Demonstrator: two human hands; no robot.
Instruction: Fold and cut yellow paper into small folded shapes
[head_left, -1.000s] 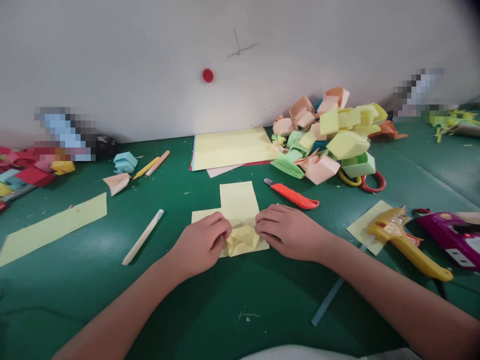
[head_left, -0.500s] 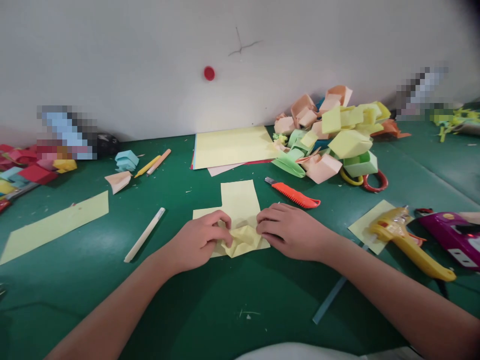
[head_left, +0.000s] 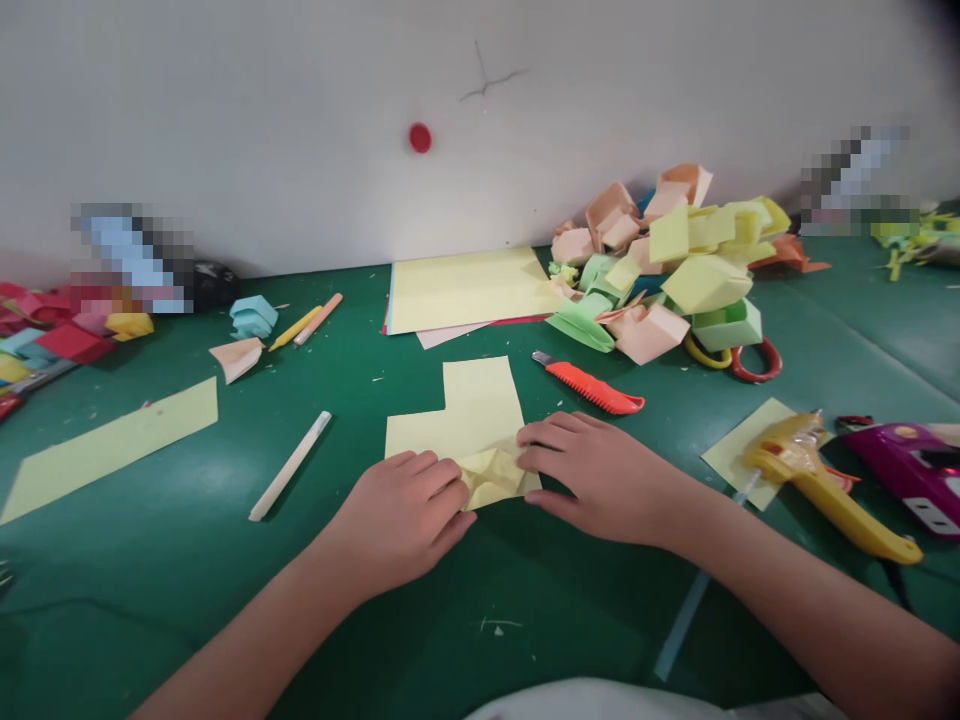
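A small folded yellow paper piece lies on an L-shaped yellow sheet on the green table. My left hand rests just left of the folded piece, knuckles up, fingers curled and pressing its left edge. My right hand lies on the right side, fingers stretched toward the piece and pressing on its right edge. The part of the folded piece under both hands is hidden.
An orange utility knife lies behind my right hand. A heap of folded paper boxes and scissors sit at back right. A yellow glue gun, a purple tool, a paper stack, a white stick and a yellow strip lie around.
My left hand has slid back and down off the sheet, now flatter beside the folded piece. My right hand has shifted slightly nearer too. The folded piece looks pressed flatter.
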